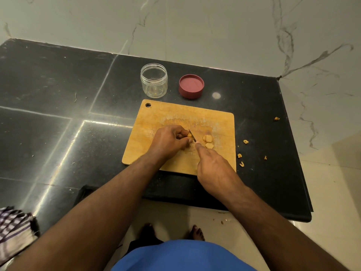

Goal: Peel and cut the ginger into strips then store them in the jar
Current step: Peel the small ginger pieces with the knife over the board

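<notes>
While the left hand [169, 139] pinches a small ginger piece [189, 135] on the cutting board [175, 116], the right hand [213, 167] grips a knife [192, 135], forefinger stretched along it, blade against that piece. Two peeled ginger chunks [208, 141] lie at three o'clock from the blade. Beyond the board, at twelve o'clock, stand the open jar [154, 80] and its red lid [191, 86] on the black table [58, 94]. Peel scraps [242, 155] lie at three o'clock off the board.

1. The jar [154, 80] and red lid [191, 86] stood apart behind the cutting board [156, 116], a gap of bare table [58, 90] between them;
2. Peel scraps [242, 153] littered the table right of the board; its left side lay open.
</notes>
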### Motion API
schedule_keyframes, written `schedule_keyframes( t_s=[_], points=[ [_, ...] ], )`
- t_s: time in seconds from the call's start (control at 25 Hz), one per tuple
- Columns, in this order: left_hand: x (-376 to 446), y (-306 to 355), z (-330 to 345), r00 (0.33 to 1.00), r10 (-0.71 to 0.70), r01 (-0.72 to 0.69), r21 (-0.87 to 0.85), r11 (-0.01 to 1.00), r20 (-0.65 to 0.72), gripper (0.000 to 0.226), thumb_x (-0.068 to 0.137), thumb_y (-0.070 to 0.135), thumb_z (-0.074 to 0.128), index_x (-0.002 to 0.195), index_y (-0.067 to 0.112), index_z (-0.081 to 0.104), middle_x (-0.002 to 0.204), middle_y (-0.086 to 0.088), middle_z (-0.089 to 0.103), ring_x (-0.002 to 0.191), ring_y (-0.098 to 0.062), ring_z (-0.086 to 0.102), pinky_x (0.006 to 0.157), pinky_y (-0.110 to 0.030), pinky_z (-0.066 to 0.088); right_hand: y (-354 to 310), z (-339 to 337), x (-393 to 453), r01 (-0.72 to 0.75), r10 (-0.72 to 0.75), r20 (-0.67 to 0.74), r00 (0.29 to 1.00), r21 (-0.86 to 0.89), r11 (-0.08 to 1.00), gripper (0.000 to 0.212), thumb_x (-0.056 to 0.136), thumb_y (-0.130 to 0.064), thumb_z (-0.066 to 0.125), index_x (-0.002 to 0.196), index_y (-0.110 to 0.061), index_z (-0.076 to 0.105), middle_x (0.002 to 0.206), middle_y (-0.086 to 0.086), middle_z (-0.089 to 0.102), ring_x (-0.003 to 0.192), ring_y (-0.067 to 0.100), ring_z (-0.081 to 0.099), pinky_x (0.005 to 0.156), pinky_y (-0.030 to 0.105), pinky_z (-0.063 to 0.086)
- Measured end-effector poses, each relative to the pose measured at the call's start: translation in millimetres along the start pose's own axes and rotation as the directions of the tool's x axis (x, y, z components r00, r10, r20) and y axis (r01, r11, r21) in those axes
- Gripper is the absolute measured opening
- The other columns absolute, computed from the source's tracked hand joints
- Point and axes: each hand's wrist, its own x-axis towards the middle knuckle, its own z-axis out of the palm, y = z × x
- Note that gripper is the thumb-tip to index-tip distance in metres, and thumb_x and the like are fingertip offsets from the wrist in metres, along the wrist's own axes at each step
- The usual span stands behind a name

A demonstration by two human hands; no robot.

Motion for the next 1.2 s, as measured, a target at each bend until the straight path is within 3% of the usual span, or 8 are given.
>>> schedule_keyframes(
  t_s=[0.24,0.44,1.04,1.2],
  points=[
    [-0.2,-0.3,-2.0,1.0,-0.002,0.002,-0.007,1.0,0.022,0.02,0.085,0.031,0.079,0.103,0.023,0.076,0.105,0.01,0.073,0.088,0.0,0.063,0.07,-0.015,0.048,-0.9,1.2,1.3,-0.013,0.013,0.002,1.0,-0.007,1.0,0.057,0.1,-0.015,0.032,0.155,-0.026,0.019,0.14,0.007,0.047,0.12,0.026,0.052,0.099,0.04,0.046],
    [-0.9,0.0,-1.7,1.0,-0.007,0.007,-0.003,1.0,0.021,0.021,0.085,0.032,0.078,0.104,0.022,0.076,0.107,0.007,0.073,0.093,-0.005,0.065,0.081,-0.03,0.058,-1.4,1.8,0.9,-0.012,0.012,-0.002,1.0,-0.008,1.0,0.057,0.101,-0.015,0.033,0.155,-0.026,0.018,0.141,0.007,0.047,0.119,0.026,0.052,0.098,0.04,0.048],
    [-1.8,2.2,-1.7,1.0,-0.01,0.01,-0.005,1.0,0.02,0.021,0.085,0.031,0.078,0.104,0.021,0.076,0.108,0.008,0.073,0.092,-0.003,0.064,0.078,-0.025,0.056,-3.9,3.5,1.4,-0.033,0.033,0.002,0.999,-0.016,0.999,0.057,0.101,-0.016,0.033,0.155,-0.026,0.017,0.141,0.006,0.046,0.119,0.024,0.052,0.098,0.039,0.048],
    [-2.4,2.2,-1.5,1.0,-0.014,0.014,-0.006,1.0,0.018,0.02,0.086,0.03,0.078,0.103,0.021,0.075,0.108,0.009,0.072,0.091,-0.003,0.063,0.073,-0.018,0.05,-4.2,2.4,1.1,-0.035,0.035,0.005,0.999,-0.021,0.999,0.058,0.101,-0.014,0.033,0.155,-0.026,0.016,0.143,0.006,0.044,0.12,0.024,0.051,0.099,0.039,0.047]
  ],
)
